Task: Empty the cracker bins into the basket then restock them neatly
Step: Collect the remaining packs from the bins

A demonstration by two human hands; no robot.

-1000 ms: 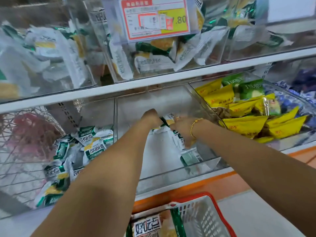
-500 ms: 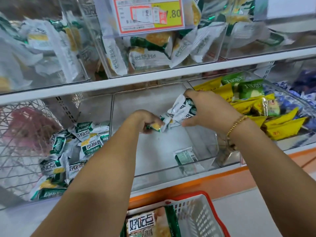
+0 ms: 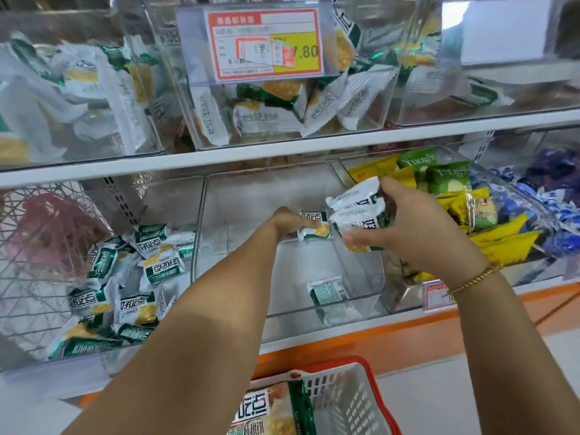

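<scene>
Fig., head view. L hand (image 3: 290, 226) pinches one cracker pkt (image 3: 314, 227) inside the clear centre bin (image 3: 266, 196). R hand (image 3: 417, 237), at its 3 o'clock, grips a pkt bundle (image 3: 356, 211). A stray pkt (image 3: 326, 291) lies on the bin floor, 6 o'clock of the hands. Basket (image 3: 351, 400) sits at frame 6 o'clock.

The bins (image 3: 282, 189) are clear, glossy hard plastic. The cracker packets (image 3: 163, 268) are shiny, crinkled film. The basket (image 3: 354, 400) is matt latticed plastic with a red rim. The price tag (image 3: 263, 45) is printed paper behind a clear sleeve. The bracelet (image 3: 474, 279) looks like gold metal.
</scene>
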